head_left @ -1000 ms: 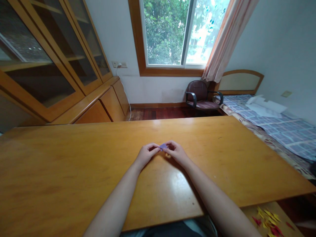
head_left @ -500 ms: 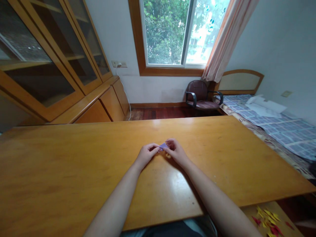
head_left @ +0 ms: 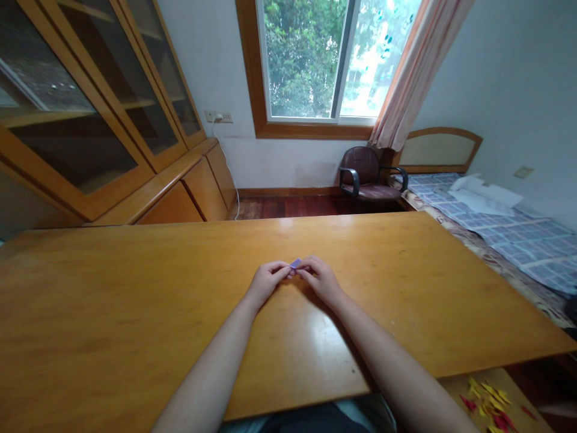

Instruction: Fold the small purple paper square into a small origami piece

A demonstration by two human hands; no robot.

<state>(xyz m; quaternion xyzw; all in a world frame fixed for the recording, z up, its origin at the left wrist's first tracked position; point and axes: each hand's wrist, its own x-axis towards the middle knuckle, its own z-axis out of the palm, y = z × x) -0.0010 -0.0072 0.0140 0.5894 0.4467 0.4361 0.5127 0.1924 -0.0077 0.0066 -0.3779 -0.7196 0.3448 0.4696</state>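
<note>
Reporter: Where is the piece, and what are your hands doing?

Me: The small purple piece (head_left: 295, 263), apparently paper, sits between my fingertips over the middle of the wooden table (head_left: 157, 288). My left hand (head_left: 265, 281) pinches its near-left end between thumb and forefinger. My right hand (head_left: 322, 279) closes thumb and forefinger on the opposite side. I cannot tell whether the piece touches the wood, and my fingers hide most of its shape.

Reporter: What does handling something that small call for?

Me: A steady left pinch, I would judge, so the piece has one fixed end while my right fingertips work the other. Light pressure seems best; squeezing too hard could crumple it, and tugging the hands apart could tear it. Keeping both wrists low, with the forearms angled in from the near edge, should help keep the fingertips steady. I would also leave an edge showing, to see whether it lies straight.

Reporter: What is different from half a second ago?

Me: My right fingers, raised and more spread then, are now drawn down and together over the piece. A broader purple face showed then; now only a narrow sliver stands above my fingertips. My left hand is in nearly the same spot. The yellow and red scraps (head_left: 493, 397) at lower right lie as they did.
</note>
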